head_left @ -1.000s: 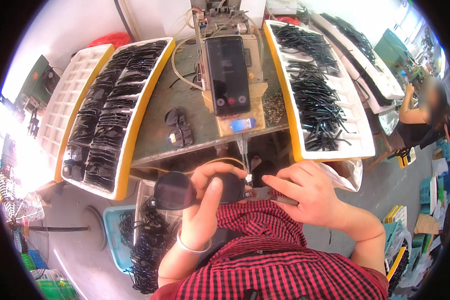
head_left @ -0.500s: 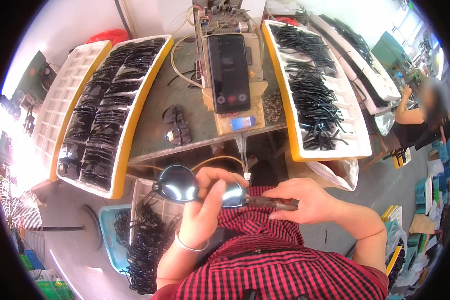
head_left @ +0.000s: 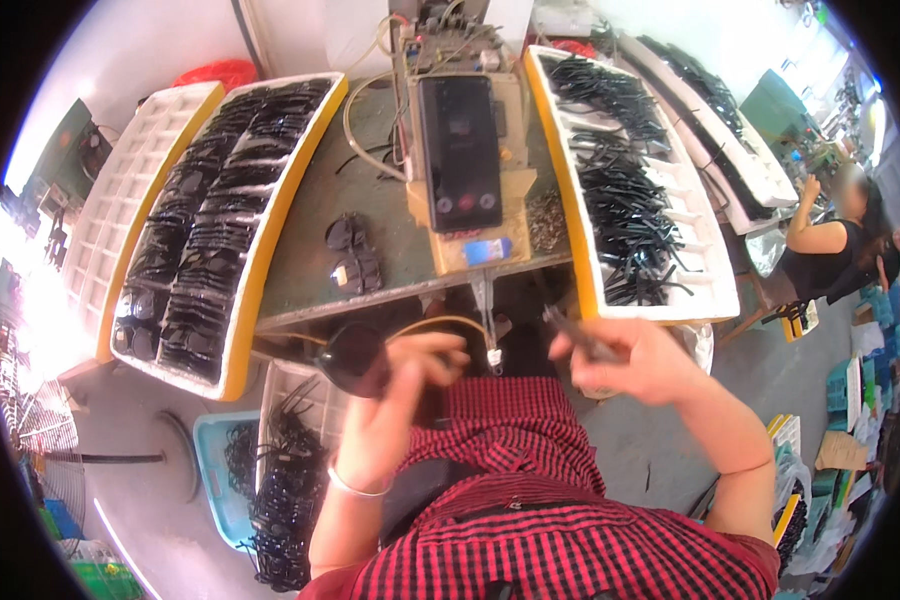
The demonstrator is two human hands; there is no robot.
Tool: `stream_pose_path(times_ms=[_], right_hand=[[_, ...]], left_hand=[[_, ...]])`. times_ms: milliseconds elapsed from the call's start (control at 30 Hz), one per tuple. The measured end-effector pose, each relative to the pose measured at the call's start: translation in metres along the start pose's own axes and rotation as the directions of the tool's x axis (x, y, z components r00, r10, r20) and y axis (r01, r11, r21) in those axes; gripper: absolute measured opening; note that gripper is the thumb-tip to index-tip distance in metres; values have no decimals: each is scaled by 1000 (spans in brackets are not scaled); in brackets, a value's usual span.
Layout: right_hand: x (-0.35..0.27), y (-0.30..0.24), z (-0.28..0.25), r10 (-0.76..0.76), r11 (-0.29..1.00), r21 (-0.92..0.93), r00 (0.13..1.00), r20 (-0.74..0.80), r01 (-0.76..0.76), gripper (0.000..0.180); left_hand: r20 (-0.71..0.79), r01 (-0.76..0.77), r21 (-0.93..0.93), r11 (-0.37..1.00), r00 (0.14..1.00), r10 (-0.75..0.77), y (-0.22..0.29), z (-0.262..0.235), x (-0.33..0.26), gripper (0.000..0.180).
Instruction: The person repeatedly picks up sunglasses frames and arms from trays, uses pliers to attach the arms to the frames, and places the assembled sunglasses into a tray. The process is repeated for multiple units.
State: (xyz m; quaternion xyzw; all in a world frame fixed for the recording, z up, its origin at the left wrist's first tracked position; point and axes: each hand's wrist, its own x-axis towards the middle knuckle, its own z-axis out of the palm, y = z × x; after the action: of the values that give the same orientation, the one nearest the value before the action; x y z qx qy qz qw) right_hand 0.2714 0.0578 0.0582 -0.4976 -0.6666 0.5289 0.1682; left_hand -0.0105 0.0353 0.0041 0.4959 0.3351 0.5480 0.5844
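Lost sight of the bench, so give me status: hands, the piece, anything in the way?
Left hand grips dark sunglasses front. Right hand holds thin dark arm piece, apart from front. Nothing between them.

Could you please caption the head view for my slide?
Left hand holds a sunglasses front; right hand grips a dark temple arm.

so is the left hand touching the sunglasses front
Touching: the head view shows the left hand with fingers wrapped over the sunglasses front, one dark lens sticking out beside them.
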Motion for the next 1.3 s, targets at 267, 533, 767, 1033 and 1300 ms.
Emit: stream_pose_path(times_ms=[267,533,767,1033,1300], right_hand=[[99,52,-76,-406,245,-915,823,-397,-320,28],[62,47,-49,-482,681,-732,746,-459,-11,41],[-14,49,24,-143,990,-70,894,-424,125,44],[-22,61,62,1,855,519,1000,-30,14,45],[-30,127,117,453,66,946,854,256,-319,30]], left_hand=[[-536,160,146,976,842,-58,-48,-99,37,26],[-405,258,890,376,825,394,-82,-157,105,53],[-550,553,827,99,762,342,-88,-115,136,46],[-247,225,968,107,804,541,-74,-85,69,51],[-814,541,578,610,432,388,-194,-193,-179,20]])
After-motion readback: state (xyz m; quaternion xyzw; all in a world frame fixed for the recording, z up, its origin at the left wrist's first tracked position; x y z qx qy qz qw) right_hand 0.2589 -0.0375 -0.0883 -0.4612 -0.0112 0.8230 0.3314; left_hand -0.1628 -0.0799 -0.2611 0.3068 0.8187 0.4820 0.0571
